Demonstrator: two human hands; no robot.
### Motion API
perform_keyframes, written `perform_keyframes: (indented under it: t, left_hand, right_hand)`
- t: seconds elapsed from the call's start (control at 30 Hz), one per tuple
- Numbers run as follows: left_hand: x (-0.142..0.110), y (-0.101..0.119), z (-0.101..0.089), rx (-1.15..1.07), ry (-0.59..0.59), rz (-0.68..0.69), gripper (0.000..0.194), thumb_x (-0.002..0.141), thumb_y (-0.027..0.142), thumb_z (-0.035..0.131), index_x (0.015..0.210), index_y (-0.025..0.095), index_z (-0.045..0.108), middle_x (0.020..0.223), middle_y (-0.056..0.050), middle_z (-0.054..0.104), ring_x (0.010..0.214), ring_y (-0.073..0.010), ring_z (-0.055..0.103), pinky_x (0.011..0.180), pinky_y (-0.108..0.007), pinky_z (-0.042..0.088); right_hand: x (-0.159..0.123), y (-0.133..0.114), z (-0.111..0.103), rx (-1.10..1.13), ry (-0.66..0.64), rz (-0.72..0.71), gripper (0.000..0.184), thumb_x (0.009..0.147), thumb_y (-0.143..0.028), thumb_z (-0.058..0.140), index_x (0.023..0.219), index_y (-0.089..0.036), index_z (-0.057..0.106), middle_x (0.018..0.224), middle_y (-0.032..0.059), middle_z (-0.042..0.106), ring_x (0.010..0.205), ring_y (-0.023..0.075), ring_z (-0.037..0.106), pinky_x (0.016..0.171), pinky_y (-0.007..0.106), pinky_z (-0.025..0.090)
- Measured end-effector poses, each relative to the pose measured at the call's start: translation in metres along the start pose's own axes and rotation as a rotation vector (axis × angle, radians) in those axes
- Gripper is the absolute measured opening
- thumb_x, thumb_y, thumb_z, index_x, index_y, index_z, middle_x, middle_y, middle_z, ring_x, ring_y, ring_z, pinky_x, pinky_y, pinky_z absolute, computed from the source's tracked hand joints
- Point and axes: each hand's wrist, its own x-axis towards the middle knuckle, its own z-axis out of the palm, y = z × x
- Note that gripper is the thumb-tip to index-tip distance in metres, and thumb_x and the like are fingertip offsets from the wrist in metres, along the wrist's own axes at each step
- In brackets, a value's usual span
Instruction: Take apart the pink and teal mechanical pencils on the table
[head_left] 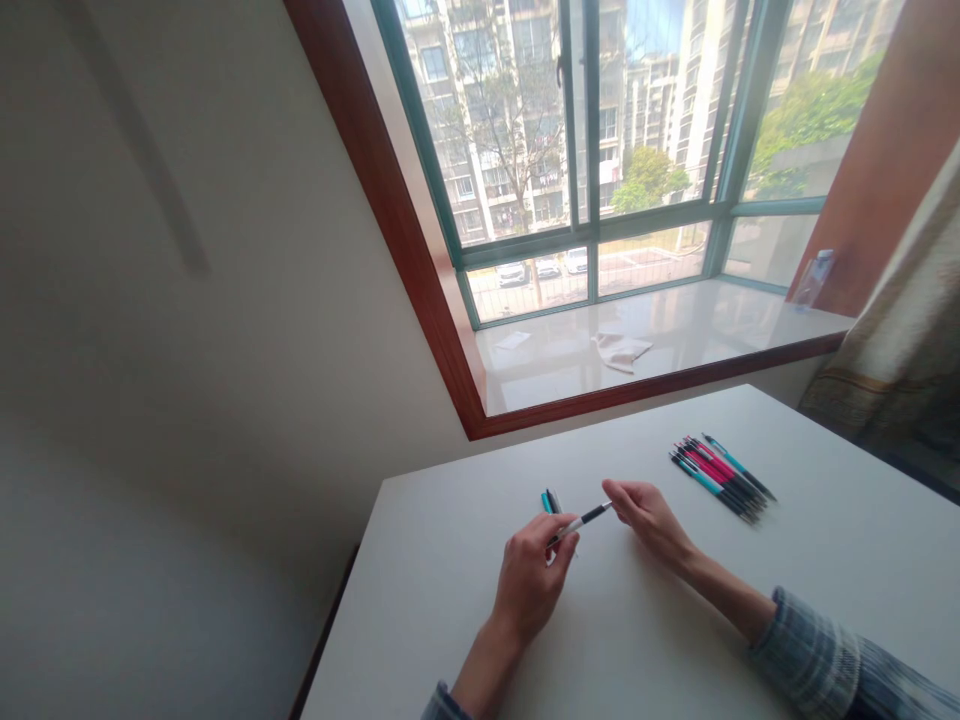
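Observation:
My left hand pinches a pen with a white barrel and a black grip section, and its narrow tip slants up to the right. At that tip, the fingers of my right hand are drawn together and meet the pen's end; whatever sits between them is hidden. Just beyond my left hand lie a teal pen part and a dark pen part, both partly covered by the hand.
A row of several teal, pink and black pens lies on the white table to the right. Past the table's far edge is a window sill with a crumpled cloth and a clear bottle. A curtain hangs at right.

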Motion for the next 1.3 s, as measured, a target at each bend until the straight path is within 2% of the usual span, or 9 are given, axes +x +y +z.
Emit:
perform_keyframes:
  t: [0.17, 0.37, 0.5, 0.57, 0.63, 0.77, 0.9, 1.13, 1.3]
  left_hand:
    - [0.001, -0.001, 0.000, -0.014, 0.019, -0.006, 0.031, 0.099, 0.038, 0.053, 0.106, 0.020, 0.077, 0.096, -0.008, 0.076, 0.081, -0.0213, 0.068, 0.072, -0.027, 0.051]
    - [0.000, 0.002, -0.001, 0.058, -0.038, -0.051, 0.042, 0.103, 0.045, 0.044, 0.099, 0.020, 0.077, 0.071, -0.001, 0.067, 0.064, -0.0165, 0.058, 0.061, -0.024, 0.038]
    - [0.000, 0.001, -0.002, 0.060, -0.036, -0.091, 0.049, 0.103, 0.051, 0.040, 0.095, 0.020, 0.077, 0.060, 0.002, 0.056, 0.055, -0.0150, 0.049, 0.058, -0.024, 0.032]
    - [0.001, -0.001, -0.002, 0.045, -0.024, -0.102, 0.049, 0.103, 0.052, 0.040, 0.096, 0.020, 0.077, 0.061, 0.002, 0.057, 0.054, -0.0148, 0.047, 0.058, -0.024, 0.032]
    - [0.001, -0.002, -0.002, 0.031, -0.018, -0.108, 0.050, 0.103, 0.053, 0.040, 0.097, 0.019, 0.076, 0.062, 0.001, 0.057, 0.054, -0.0147, 0.047, 0.058, -0.024, 0.032]
    - [0.001, -0.001, -0.002, 0.028, -0.026, -0.102, 0.048, 0.102, 0.053, 0.042, 0.096, 0.019, 0.076, 0.060, 0.002, 0.054, 0.054, -0.0146, 0.045, 0.057, -0.024, 0.031]
    - [0.001, 0.000, -0.003, 0.032, -0.037, -0.092, 0.047, 0.102, 0.052, 0.043, 0.094, 0.020, 0.077, 0.059, 0.002, 0.051, 0.054, -0.0150, 0.044, 0.057, -0.024, 0.030]
    - [0.002, -0.001, -0.001, -0.019, -0.025, -0.111, 0.047, 0.101, 0.051, 0.044, 0.095, 0.018, 0.078, 0.061, 0.001, 0.054, 0.056, -0.0151, 0.045, 0.058, -0.024, 0.031]
    - [0.002, 0.000, -0.001, -0.042, -0.035, -0.137, 0.049, 0.100, 0.054, 0.044, 0.094, 0.018, 0.077, 0.058, 0.003, 0.046, 0.055, -0.0147, 0.040, 0.057, -0.025, 0.027]
  right_hand:
    - [-0.001, -0.002, 0.002, -0.085, -0.012, -0.037, 0.055, 0.098, -0.061, 0.048, 0.063, -0.022, 0.033, 0.063, -0.0046, 0.025, 0.060, 0.0120, 0.026, 0.055, 0.027, 0.023]
    - [-0.003, -0.006, 0.003, -0.102, 0.017, -0.050, 0.049, 0.098, -0.056, 0.051, 0.066, -0.021, 0.038, 0.063, -0.0056, 0.028, 0.060, 0.0120, 0.027, 0.054, 0.026, 0.025]
    - [-0.004, -0.015, 0.002, -0.033, -0.015, -0.069, 0.036, 0.097, -0.051, 0.055, 0.079, -0.020, 0.056, 0.071, -0.0024, 0.048, 0.065, 0.0137, 0.041, 0.059, 0.026, 0.035]
    - [-0.003, -0.017, 0.001, 0.040, -0.037, -0.056, 0.031, 0.096, -0.050, 0.056, 0.094, -0.020, 0.064, 0.081, 0.0008, 0.058, 0.070, 0.0153, 0.047, 0.061, 0.027, 0.040]
    - [-0.002, -0.016, 0.000, 0.115, -0.032, -0.024, 0.032, 0.095, -0.050, 0.055, 0.105, -0.021, 0.066, 0.086, 0.0028, 0.062, 0.072, 0.0166, 0.051, 0.061, 0.027, 0.043]
    - [0.000, -0.011, -0.003, 0.118, -0.010, 0.030, 0.040, 0.096, -0.056, 0.053, 0.095, -0.019, 0.067, 0.078, 0.0021, 0.060, 0.065, 0.0152, 0.049, 0.057, 0.026, 0.040]
    - [0.000, -0.012, -0.003, 0.046, -0.026, -0.001, 0.043, 0.093, -0.058, 0.059, 0.082, -0.018, 0.066, 0.073, 0.0012, 0.058, 0.063, 0.0140, 0.046, 0.057, 0.027, 0.039]
    - [0.000, -0.017, -0.001, 0.200, -0.032, 0.014, 0.039, 0.088, -0.056, 0.068, 0.096, -0.018, 0.073, 0.086, 0.0045, 0.065, 0.074, 0.0170, 0.056, 0.064, 0.028, 0.048]
    - [-0.001, -0.017, -0.002, 0.284, -0.020, 0.053, 0.035, 0.082, -0.052, 0.075, 0.097, -0.020, 0.071, 0.091, 0.0045, 0.068, 0.079, 0.0178, 0.059, 0.067, 0.029, 0.050]
